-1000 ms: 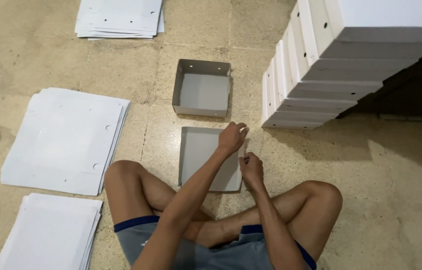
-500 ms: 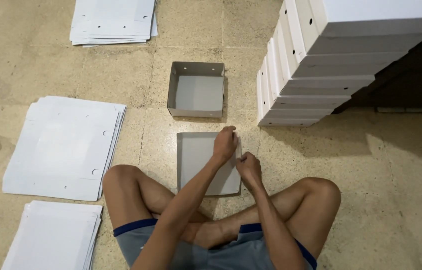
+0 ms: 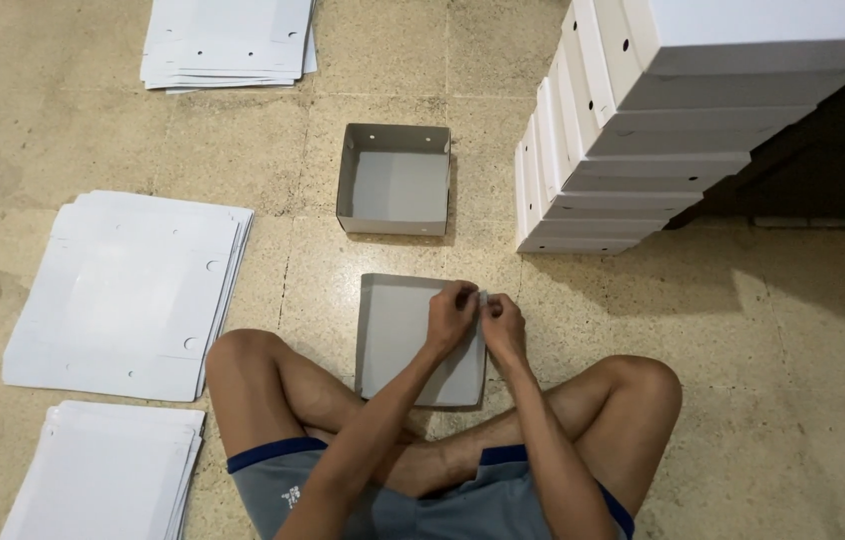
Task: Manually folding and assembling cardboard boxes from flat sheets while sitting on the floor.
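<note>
Both arms reach forward over crossed legs, the left hand [image 3: 451,316] and right hand [image 3: 503,325] meeting at the far right corner of the half-folded grey box [image 3: 398,335], which lies on the floor just ahead of the shins. Each grip is pressed together, pinching the box's right wall. A finished open box [image 3: 393,180] sits beyond, beside stacked white boxes [image 3: 643,120].

Half-folded box [image 3: 398,335]: matt grey cardboard; flat sheets [image 3: 128,290]: smooth white card; floor [image 3: 793,400]: speckled, worn stone tile.

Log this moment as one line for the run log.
left hand | right hand | both pinching right wall of grey box | floor
</note>
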